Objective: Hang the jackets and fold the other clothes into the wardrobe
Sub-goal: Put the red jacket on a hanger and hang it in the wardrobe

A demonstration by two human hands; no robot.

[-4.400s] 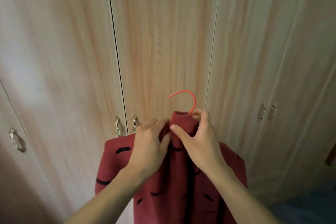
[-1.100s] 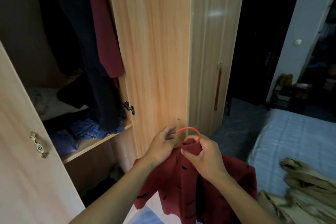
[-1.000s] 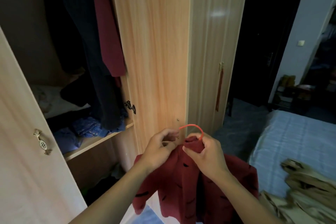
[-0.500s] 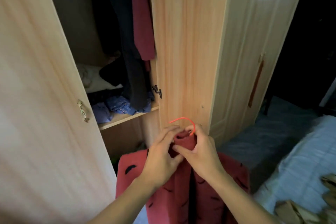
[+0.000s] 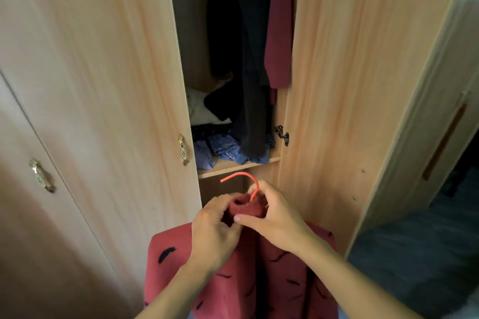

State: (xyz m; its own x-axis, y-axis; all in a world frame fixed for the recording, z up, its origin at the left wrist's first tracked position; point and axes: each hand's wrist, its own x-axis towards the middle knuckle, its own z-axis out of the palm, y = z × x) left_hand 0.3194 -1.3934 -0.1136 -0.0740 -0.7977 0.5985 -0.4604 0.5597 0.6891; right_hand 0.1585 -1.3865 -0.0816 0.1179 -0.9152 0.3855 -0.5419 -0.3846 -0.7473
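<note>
A red jacket (image 5: 171, 264) with black dashes hangs from an orange hanger whose hook (image 5: 242, 179) sticks up out of the collar. My left hand (image 5: 212, 235) pinches the collar from the left. My right hand (image 5: 274, 217) grips the collar and the hook's base from the right. Both hold the jacket low in front of the open wardrobe (image 5: 337, 85) gap. Inside hang a dark garment (image 5: 248, 59) and a maroon one (image 5: 278, 33). Folded blue clothes (image 5: 223, 147) lie on the shelf (image 5: 233, 168).
The wardrobe's left door (image 5: 103, 85) stands ajar with a brass handle (image 5: 183, 150); another handle (image 5: 41, 175) is further left. A hinge (image 5: 282, 134) sits on the right panel. Dark floor (image 5: 414, 254) shows at lower right. White and black items (image 5: 204, 109) rest deeper on the shelf.
My view has swung left from the bed to face the wardrobe opening squarely. Both hands keep their hold on the jacket's collar and hanger, which now sit just below the shelf.
</note>
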